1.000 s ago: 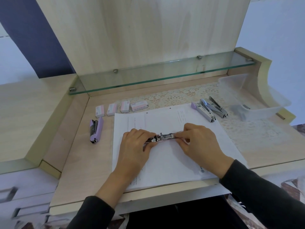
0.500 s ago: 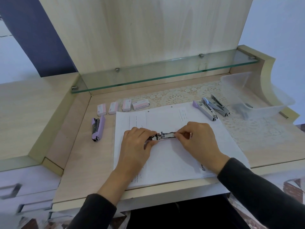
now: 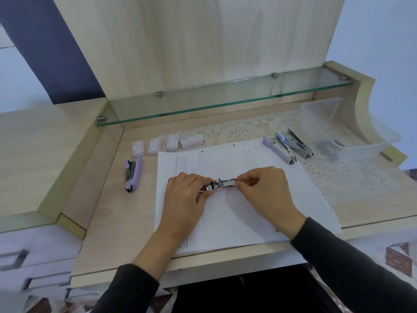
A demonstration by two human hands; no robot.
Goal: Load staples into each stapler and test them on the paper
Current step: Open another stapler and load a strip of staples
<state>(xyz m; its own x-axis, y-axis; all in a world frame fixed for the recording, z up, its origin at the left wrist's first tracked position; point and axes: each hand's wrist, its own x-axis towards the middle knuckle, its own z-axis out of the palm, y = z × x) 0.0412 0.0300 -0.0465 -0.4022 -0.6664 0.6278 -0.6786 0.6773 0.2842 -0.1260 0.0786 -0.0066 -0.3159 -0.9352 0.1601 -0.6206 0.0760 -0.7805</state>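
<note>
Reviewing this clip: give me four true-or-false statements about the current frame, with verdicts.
1. The left hand and right hand both hold the metal stapler over the paper. True.
2. The purple stapler lies right of the paper. False: it lies left of it.
3. Four staple boxes sit beyond the paper. True.
4. The staple boxes rest on the glass shelf. False: they lie on the desk below it.

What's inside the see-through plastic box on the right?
Through the cloudy wall of the plastic box a dark grey thing shows at the bottom, maybe another stapler. The plastic blurs it, so its exact shape and anything behind it stay hidden.
</note>
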